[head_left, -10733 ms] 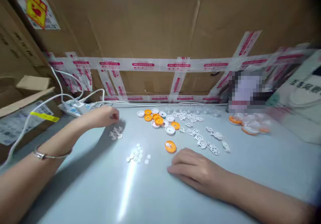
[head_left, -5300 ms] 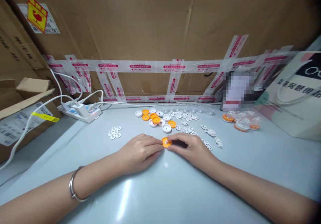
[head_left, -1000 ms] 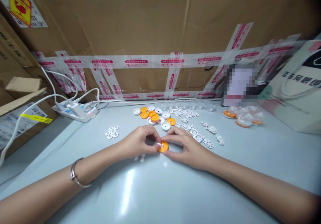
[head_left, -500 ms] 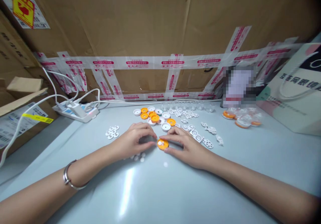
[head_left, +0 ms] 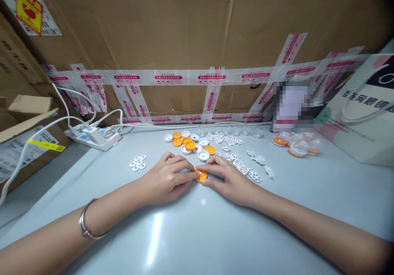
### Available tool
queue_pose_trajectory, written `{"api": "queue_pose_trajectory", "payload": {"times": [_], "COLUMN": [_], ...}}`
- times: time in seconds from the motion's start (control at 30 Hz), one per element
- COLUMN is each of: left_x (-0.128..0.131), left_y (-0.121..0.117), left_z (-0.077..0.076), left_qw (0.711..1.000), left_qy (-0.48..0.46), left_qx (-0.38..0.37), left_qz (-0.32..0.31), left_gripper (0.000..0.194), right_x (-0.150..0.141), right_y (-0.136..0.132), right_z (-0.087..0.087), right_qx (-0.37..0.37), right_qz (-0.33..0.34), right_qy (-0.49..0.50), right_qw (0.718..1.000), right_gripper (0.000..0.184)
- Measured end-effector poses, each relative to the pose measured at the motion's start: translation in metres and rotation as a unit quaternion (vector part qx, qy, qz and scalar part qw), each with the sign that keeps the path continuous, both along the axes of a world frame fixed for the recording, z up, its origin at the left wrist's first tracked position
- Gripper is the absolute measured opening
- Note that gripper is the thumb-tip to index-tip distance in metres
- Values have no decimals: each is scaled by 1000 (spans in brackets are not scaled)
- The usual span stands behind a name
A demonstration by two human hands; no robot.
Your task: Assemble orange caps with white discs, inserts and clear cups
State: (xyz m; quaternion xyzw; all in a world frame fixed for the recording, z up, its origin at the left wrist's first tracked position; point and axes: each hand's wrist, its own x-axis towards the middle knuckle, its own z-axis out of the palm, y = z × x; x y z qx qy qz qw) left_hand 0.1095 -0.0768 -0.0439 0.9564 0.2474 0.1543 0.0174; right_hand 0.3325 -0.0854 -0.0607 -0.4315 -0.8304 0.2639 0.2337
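Note:
A shallow orange disc (head_left: 201, 177) lies flat on the table between both hands. My right hand (head_left: 229, 181) grips its right side, with the thumb at the near edge and the fingers at the far edge. My left hand (head_left: 172, 179) reaches over from the left, fingers closed together, its fingertips pressed onto the disc near the middle and left rim. They hide part of the disc's inside; a small whitish spot shows by the fingertip. Just beyond sit several white round cups (head_left: 203, 156) and orange round cups (head_left: 190, 145).
White spoked pieces (head_left: 235, 156) spread to the right, clear domes (head_left: 246, 131) behind them. Small white knobs (head_left: 138, 162) lie left. Finished-looking orange-and-clear units (head_left: 298, 148) sit far right near a paper bag (head_left: 363, 115). A power strip (head_left: 95, 137) and cardboard box (head_left: 184, 28) stand behind.
My left hand has moved right, its fingers coming down onto the orange disc and covering its inside. My right hand stays in place around the disc.

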Motion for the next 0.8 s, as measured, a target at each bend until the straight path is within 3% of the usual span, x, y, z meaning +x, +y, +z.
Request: {"api": "queue_pose_trajectory", "payload": {"times": [0.57,0.8], "left_x": [5,3], "left_y": [-5,-2], "left_z": [5,1], "left_qw": [1000,992], "left_qy": [22,-44], "left_qx": [5,-114], "left_qz": [7,39], "left_gripper": [33,30], "right_x": [-2,-2], "right_y": [0,0], "right_z": [2,1], "right_qx": [9,-4], "right_qz": [-8,-8], "right_qy": [1,-2], "right_qw": [1000,1000], "right_gripper": [33,34]}}
